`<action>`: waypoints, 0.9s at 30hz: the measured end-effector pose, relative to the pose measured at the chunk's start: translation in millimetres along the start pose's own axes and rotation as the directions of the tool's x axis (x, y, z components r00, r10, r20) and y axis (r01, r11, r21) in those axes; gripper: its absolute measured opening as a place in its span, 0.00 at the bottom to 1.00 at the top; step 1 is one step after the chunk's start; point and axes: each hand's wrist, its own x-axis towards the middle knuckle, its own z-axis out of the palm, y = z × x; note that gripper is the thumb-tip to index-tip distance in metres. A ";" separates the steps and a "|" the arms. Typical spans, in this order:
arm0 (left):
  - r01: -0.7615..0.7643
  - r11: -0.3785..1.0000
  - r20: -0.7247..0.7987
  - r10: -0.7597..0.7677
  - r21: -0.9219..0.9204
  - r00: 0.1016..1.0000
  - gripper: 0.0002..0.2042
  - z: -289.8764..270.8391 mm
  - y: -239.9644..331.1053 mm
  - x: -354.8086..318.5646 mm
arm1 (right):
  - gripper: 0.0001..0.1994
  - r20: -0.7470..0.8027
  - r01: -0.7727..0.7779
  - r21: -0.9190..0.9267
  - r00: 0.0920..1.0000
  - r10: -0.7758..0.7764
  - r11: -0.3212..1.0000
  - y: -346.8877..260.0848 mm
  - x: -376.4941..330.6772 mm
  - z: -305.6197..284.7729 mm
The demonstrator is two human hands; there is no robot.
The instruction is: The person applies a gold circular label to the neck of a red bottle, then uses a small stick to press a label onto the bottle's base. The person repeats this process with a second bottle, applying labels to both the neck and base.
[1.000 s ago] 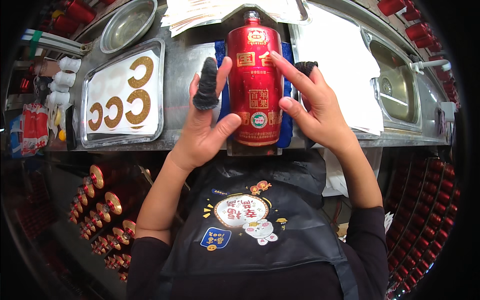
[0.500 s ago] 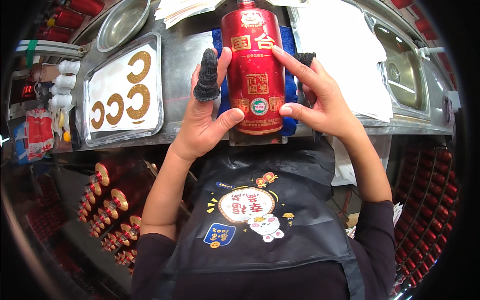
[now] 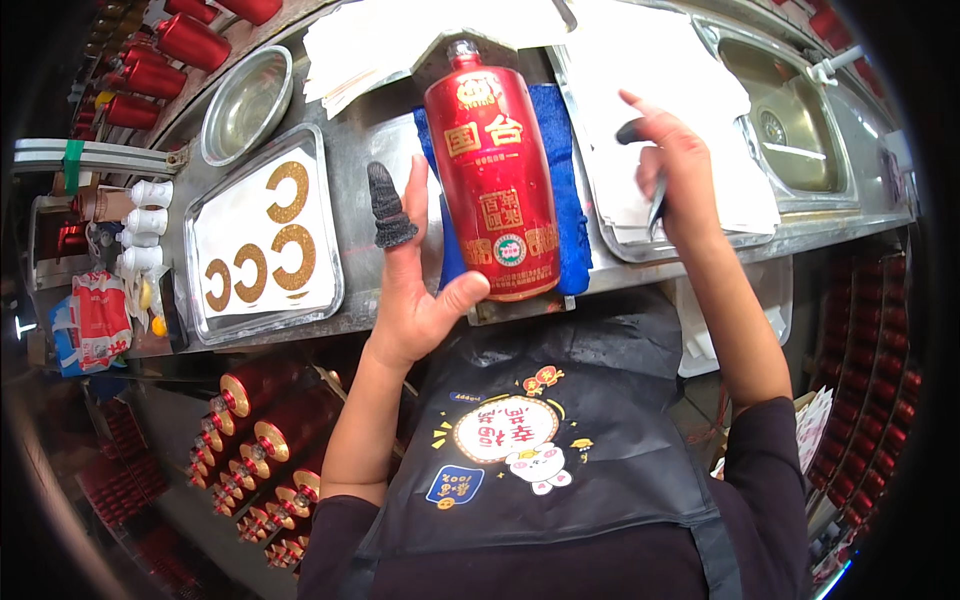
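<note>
A red glossy bottle [image 3: 510, 170] with gold lettering and a clear-topped neck lies on a blue cloth [image 3: 572, 200], its neck pointing away from me. My left hand [image 3: 412, 290] is open at the bottle's left, fingers stretched out, a dark knitted cot on one finger. Its thumb tip is at the bottle's lower left edge; I cannot tell whether it touches. Over the white sheets [image 3: 640, 60] to the right, my right hand [image 3: 685, 165] has one finger extended, another in a dark cot. A thin dark tool [image 3: 657, 205] sticks out from its curled fingers.
At left, a metal tray [image 3: 336, 240] carries a white sheet with gold C-shaped pieces [image 3: 294, 262]. Behind it stands a metal bowl [image 3: 285, 95]. A sink [image 3: 790, 150] is at far right. Many red bottles [image 3: 285, 440] stand below the counter.
My right hand has left the bottle and moved right, over the white sheets. My left hand has come slightly away from the bottle's side. In the view the bottle now leans more.
</note>
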 end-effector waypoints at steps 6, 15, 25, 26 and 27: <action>0.079 0.996 0.002 -0.079 -0.052 0.997 0.56 9.1 -12.8 -18.3 | 0.24 0.030 0.025 -0.071 0.999 -0.023 0.997 -46.3 -51.3 19.7; 0.057 0.976 0.048 -0.069 0.212 0.996 0.53 6.7 -7.4 -21.2 | 0.15 0.670 0.939 -0.332 0.299 -0.680 0.086 -80.3 46.7 102.2; 0.054 0.996 -0.007 -0.053 0.071 0.999 0.61 13.5 -10.0 -22.3 | 0.15 0.695 0.938 -0.333 0.312 -0.648 0.094 -87.2 41.5 117.1; 0.058 0.980 0.002 -0.060 0.189 0.998 0.60 12.7 -6.2 -24.5 | 0.15 0.591 0.903 -0.400 0.383 -0.710 0.154 -99.8 53.9 109.1; 0.046 0.976 0.007 -0.048 0.212 0.999 0.61 10.4 -5.0 -23.9 | 0.15 0.534 0.873 -0.442 0.442 -0.721 0.207 -98.3 44.3 97.0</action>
